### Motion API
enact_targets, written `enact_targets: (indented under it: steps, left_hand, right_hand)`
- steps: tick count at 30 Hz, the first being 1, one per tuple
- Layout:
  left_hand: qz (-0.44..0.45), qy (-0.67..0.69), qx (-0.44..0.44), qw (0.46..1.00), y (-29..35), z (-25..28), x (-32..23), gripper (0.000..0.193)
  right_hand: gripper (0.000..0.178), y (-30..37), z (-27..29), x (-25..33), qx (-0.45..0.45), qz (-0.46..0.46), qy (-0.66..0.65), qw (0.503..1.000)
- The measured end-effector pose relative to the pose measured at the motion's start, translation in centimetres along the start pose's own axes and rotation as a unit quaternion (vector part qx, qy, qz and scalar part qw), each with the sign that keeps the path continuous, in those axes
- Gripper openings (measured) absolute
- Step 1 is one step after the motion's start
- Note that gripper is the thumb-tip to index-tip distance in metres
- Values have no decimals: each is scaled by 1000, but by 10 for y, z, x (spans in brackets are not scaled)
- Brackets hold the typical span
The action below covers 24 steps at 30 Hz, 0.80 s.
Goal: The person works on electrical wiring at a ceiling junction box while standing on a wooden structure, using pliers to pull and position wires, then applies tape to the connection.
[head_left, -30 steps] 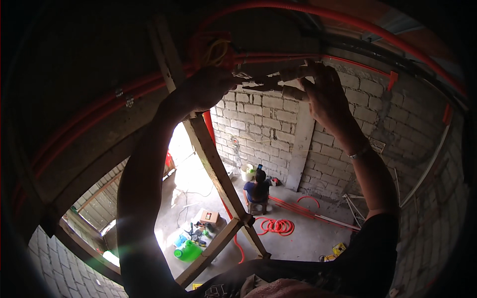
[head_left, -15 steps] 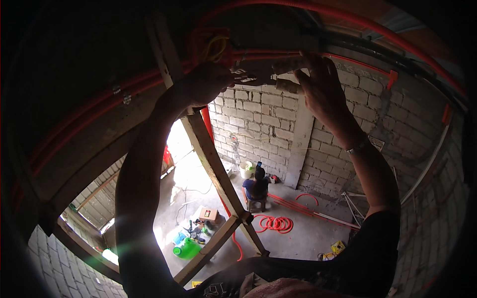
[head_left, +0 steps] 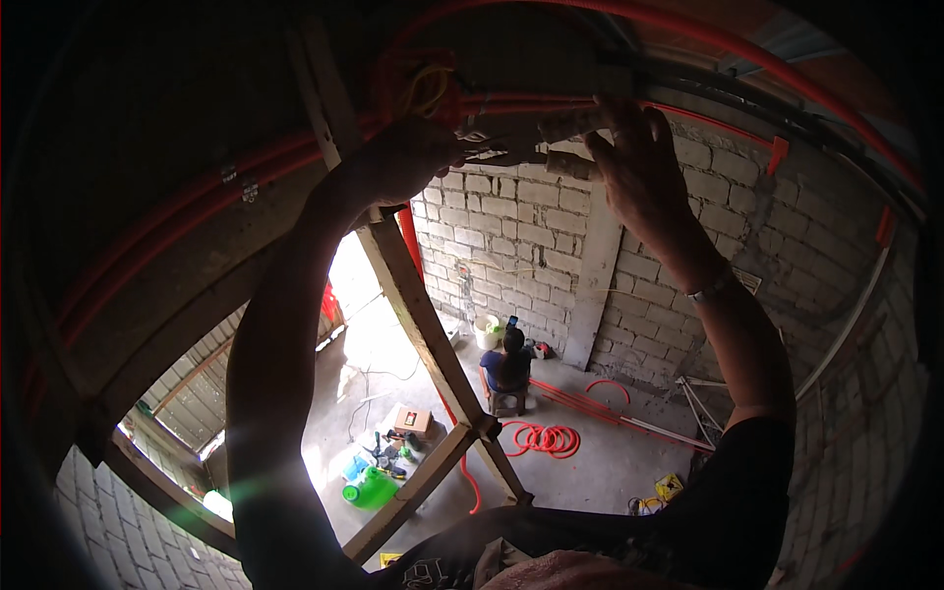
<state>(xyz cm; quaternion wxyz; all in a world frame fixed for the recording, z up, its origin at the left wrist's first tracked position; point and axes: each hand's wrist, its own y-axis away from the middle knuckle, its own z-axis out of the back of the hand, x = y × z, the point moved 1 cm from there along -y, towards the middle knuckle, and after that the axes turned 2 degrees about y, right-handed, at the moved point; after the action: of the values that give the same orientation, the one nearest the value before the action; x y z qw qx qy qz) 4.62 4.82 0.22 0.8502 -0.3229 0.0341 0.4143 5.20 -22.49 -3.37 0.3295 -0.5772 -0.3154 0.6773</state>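
While both hands (head_left: 511, 162) grip it, the grey conduit (head_left: 570, 123) looks short and ribbed.

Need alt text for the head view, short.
Both hands reach overhead: left hand holds a tool at a ceiling box of yellow wires; right hand is open beside it. Below, a person sits near coiled orange conduit.

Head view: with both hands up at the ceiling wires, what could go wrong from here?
1. The left hand holds a tool at the yellow wires; a slip could nick them.
2. A seated person is on the floor far below; anything dropped could land near them.
3. The right hand reaches overhead from a height, so balance looks shaky.
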Motion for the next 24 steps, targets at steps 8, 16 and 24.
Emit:
enact_targets:
  steps: [8,16,24]
  left_hand:
    - [-3,0,-4,1000,4,3,0,33]
    - [8,3,12,1000,2,3,0,32]
    - [-123,-256,-9,959,11,-7,-1,22]
  right_hand:
    - [24,-1,3,3,1,-5,-9,1000]
    - [21,2,1,2,33,-25,-66,997]
    - [24,13,-1,15,178,-60,-236,953]
